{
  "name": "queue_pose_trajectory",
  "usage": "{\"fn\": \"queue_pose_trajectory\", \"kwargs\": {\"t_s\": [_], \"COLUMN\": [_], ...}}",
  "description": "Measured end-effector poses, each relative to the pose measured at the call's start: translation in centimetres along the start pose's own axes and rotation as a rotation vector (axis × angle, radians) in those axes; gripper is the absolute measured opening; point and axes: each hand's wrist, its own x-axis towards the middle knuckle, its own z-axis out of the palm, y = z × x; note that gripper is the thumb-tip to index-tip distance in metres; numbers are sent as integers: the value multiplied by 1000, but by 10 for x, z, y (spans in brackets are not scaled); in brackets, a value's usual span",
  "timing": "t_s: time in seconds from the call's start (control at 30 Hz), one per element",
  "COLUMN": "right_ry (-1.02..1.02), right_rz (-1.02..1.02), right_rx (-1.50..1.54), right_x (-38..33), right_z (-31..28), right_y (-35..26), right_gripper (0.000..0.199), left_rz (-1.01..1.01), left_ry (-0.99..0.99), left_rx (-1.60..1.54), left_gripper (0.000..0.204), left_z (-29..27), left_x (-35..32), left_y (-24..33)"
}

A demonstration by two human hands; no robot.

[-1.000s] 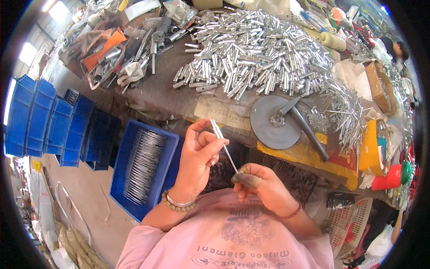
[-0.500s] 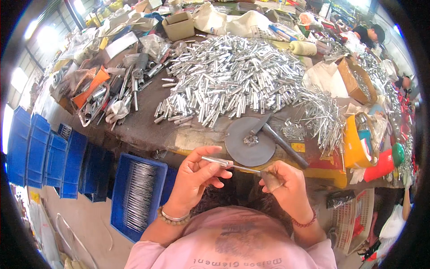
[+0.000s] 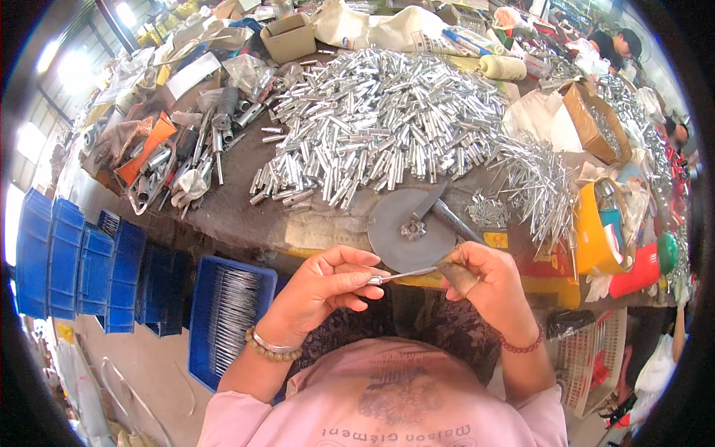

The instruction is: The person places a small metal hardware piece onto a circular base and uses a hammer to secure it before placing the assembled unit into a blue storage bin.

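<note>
thin metal rod [image 3: 402, 275] held level above the lap, between both hands | left hand [image 3: 322, 287] grip pinched shut on its sleeved end; right hand [image 3: 484, 277] grip closed on the other end | rod best kept straight, ends steadied | worktop [image 3: 246, 223] heaped with silver tubes [image 3: 380, 119], grey disc [image 3: 410, 231] at near edge | blue bin [image 3: 227, 313] of rods set below, cluttered workshop

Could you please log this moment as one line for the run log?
left hand: pinches rod end | right hand: grips other end | rod: level, above lap | behind: disc, tube pile
</note>
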Motion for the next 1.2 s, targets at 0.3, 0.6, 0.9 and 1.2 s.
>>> {"fn": "queue_pose_trajectory", "kwargs": {"t_s": [0.3, 0.6, 0.9, 1.2], "right_ry": [10, 120, 385, 443], "right_rz": [-93, -214, -414, -420], "right_rx": [-83, -226, -948, -645], "right_x": [8, 8, 15, -14], "right_z": [1, 2, -4, -3], "right_y": [-2, 9, 25, 18], "right_gripper": [9, 13, 41, 52], "left_rz": [-144, -42, 302, 457], "left_ry": [-10, 37, 242, 309], "left_rx": [76, 86, 365, 608], "left_gripper": [37, 25, 23, 20], "left_z": [4, 0, 2, 8], "left_x": [3, -3, -9, -15], "left_y": [0, -12, -27, -35]}}
